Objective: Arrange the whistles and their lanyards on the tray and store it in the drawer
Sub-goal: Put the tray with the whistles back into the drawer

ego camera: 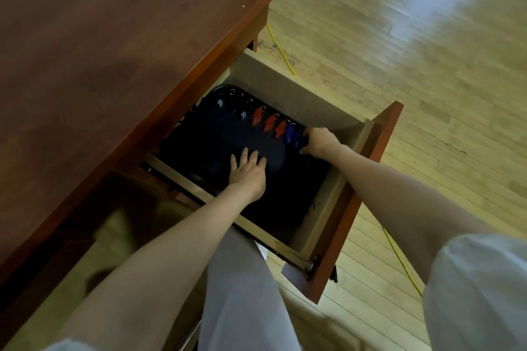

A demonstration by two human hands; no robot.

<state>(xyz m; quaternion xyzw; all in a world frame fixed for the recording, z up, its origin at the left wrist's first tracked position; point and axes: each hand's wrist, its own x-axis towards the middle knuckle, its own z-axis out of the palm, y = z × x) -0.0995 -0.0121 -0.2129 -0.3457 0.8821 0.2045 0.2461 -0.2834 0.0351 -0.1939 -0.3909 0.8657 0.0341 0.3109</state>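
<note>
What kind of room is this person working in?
Probably a gym or sports hall office: a wooden desk with an open drawer, pale strip-wood floor, and a tray of coaching whistles.

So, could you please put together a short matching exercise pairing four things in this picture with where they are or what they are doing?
Things:
1. left hand
2. right hand
3. red whistles
4. yellow cable

Places or states:
A. lying on the wooden floor
B. gripping the tray's right end, beside the blue whistles
C. lined up in a row on the tray
D. resting flat, fingers spread, on the dark tray inside the open drawer

Pairs: 1-D, 2-B, 3-C, 4-A
</note>
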